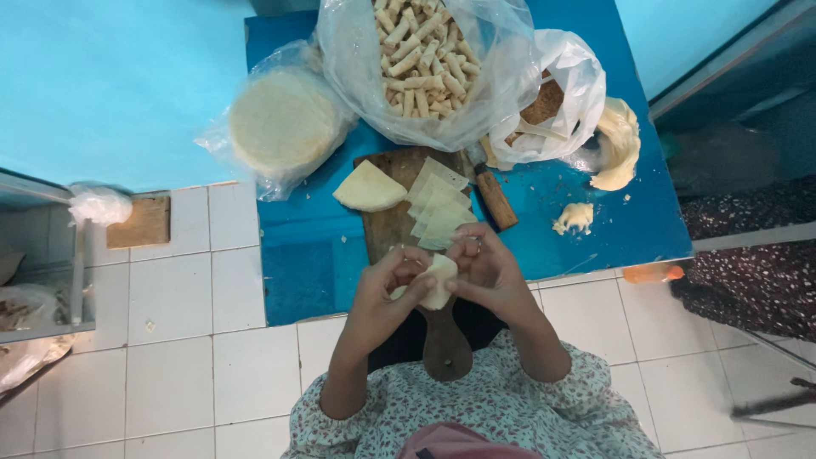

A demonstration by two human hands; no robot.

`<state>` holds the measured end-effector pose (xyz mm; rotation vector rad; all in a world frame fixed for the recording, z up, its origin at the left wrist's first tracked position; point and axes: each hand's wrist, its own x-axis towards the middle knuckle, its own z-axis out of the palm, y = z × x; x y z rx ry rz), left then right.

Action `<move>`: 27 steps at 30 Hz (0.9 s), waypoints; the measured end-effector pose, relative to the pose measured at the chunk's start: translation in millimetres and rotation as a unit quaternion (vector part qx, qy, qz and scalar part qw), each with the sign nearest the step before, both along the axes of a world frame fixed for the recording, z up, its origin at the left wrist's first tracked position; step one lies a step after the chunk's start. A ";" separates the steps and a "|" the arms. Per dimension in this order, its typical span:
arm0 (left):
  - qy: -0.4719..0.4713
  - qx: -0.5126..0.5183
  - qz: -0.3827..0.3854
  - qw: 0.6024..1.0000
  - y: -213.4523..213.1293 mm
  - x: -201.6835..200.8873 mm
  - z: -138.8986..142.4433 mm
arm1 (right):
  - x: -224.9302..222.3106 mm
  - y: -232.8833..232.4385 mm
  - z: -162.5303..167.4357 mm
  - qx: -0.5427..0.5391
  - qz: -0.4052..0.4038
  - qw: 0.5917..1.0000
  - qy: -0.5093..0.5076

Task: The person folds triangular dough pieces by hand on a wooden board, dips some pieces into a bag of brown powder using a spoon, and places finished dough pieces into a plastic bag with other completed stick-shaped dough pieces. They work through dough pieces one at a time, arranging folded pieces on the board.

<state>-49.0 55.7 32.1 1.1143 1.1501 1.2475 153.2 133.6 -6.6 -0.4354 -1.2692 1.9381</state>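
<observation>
My left hand [384,297] and my right hand [489,270] together hold a small pale pastry wrapper [439,280], folded between the fingers, above the handle end of a brown wooden cutting board [393,225]. On the board lie a wedge stack of wrappers [369,188] and several cut wrapper strips [438,212]. A knife with a wooden handle [495,200] rests at the board's right side.
A low blue table [293,263] holds a clear bag of rolled pastry sticks [421,59], a bagged round stack of wrappers [283,121], a white bag with brown filling [548,102], and lumps of pale dough [618,144] [575,218]. White floor tiles [170,340] surround it.
</observation>
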 end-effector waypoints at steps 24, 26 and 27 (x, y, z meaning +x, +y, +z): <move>-0.295 -0.094 0.009 0.951 6.6 24.7 -50.9 | 13.0 -3.2 21.8 0.115 -0.196 0.957 -0.181; -0.237 -0.088 0.039 0.967 4.2 30.0 -45.1 | 5.4 -12.7 19.4 0.160 -0.235 0.936 -0.207; -0.164 -0.082 0.046 0.982 1.4 34.3 -40.4 | 1.7 -19.2 18.9 0.198 -0.256 0.920 -0.221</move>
